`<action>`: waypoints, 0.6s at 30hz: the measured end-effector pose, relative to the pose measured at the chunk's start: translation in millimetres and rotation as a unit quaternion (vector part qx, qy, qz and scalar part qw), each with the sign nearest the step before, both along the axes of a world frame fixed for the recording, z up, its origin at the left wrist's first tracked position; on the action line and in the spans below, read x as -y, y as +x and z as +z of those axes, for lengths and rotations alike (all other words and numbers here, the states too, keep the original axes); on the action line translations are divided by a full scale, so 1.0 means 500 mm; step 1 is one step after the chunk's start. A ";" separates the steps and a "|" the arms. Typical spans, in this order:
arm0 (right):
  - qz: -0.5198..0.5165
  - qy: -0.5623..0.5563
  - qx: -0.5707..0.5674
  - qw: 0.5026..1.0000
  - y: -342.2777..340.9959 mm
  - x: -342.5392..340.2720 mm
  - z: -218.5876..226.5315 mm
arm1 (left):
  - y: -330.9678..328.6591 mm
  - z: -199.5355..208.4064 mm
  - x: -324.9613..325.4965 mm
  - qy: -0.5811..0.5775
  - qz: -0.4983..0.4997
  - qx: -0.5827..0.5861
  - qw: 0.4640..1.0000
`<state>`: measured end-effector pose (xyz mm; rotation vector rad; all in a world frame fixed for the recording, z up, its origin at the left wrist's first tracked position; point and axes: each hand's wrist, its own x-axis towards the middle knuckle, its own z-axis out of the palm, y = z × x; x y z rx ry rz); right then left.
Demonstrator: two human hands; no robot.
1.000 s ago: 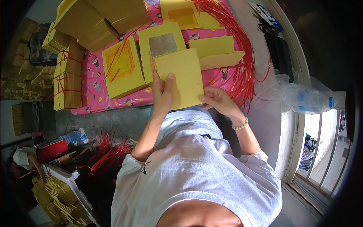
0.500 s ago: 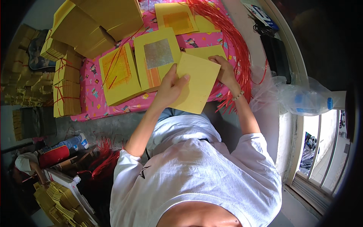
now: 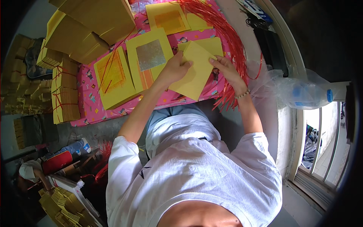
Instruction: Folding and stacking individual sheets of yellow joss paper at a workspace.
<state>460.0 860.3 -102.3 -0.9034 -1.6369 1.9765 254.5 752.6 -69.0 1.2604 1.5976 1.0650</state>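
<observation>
A plain yellow paper sheet, perhaps several together, is held tilted over the near edge of a low table. My left hand grips its left edge, thumb on top. At the right edge, my right hand pinches it between thumb and fingers. Below it lies a pile of plain yellow paper. To the left are a stack with a silver square and a stack with an orange square. Farther back is another orange-marked stack.
A pink printed cloth covers the table. Long red strips drape over its right side. Tied paper bundles and big brownish stacks stand left. A clear plastic bag hangs right. Another person sits lower left beside folded paper.
Both hands have moved the yellow sheet slightly away from me, lower over the pile. My right hand has shifted from its upper corner to its right edge, thumb now on top.
</observation>
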 end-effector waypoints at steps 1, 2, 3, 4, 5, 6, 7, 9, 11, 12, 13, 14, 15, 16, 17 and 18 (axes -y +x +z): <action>-0.002 0.000 -0.001 1.000 0.009 -0.010 -0.013 | 0.001 0.006 -0.010 -0.022 -0.017 -0.009 1.000; -0.006 -0.009 -0.004 1.000 0.021 -0.023 -0.028 | 0.000 0.006 -0.026 -0.021 -0.020 -0.010 1.000; -0.006 -0.019 -0.008 1.000 0.022 -0.029 -0.039 | -0.009 -0.001 -0.046 -0.028 -0.047 -0.026 0.998; -0.003 -0.020 -0.008 1.000 0.018 -0.026 -0.037 | -0.017 -0.001 -0.061 -0.035 -0.072 -0.041 0.996; -0.022 -0.029 -0.017 0.999 0.017 -0.023 -0.034 | -0.024 -0.001 -0.074 -0.037 -0.070 -0.042 0.996; -0.040 -0.036 -0.025 0.998 0.013 -0.019 -0.022 | -0.031 0.006 -0.086 -0.069 -0.093 -0.018 0.993; -0.037 -0.037 -0.026 0.998 0.008 -0.016 -0.010 | -0.037 0.012 -0.099 -0.101 -0.116 0.007 0.988; -0.067 0.025 -0.009 0.997 -0.004 -0.011 0.013 | -0.054 -0.006 -0.128 -0.107 -0.119 0.008 0.987; -0.077 0.013 0.006 0.997 -0.003 -0.019 0.020 | -0.063 -0.028 -0.150 -0.112 -0.124 0.010 0.986; -0.090 -0.001 0.023 0.996 -0.001 -0.024 0.020 | -0.061 -0.032 -0.160 -0.114 -0.127 0.004 0.985; -0.090 -0.001 0.023 0.996 0.001 -0.027 0.018 | -0.060 -0.037 -0.168 -0.116 -0.130 -0.002 0.985; -0.110 -0.005 0.016 0.994 0.001 -0.030 0.013 | -0.061 -0.040 -0.175 -0.116 -0.129 -0.002 0.985; -0.133 -0.010 0.010 0.991 0.004 -0.032 0.006 | -0.058 -0.039 -0.181 -0.127 -0.122 -0.036 0.984; -0.133 -0.011 0.010 0.991 0.007 -0.034 -0.002 | -0.056 -0.037 -0.185 -0.138 -0.115 -0.071 0.981; -0.152 -0.025 -0.006 0.988 0.009 -0.036 -0.009 | -0.054 -0.037 -0.185 -0.138 -0.115 -0.071 0.981; -0.170 -0.039 -0.023 0.984 0.010 -0.037 -0.014 | -0.054 -0.037 -0.185 -0.130 -0.096 -0.095 0.982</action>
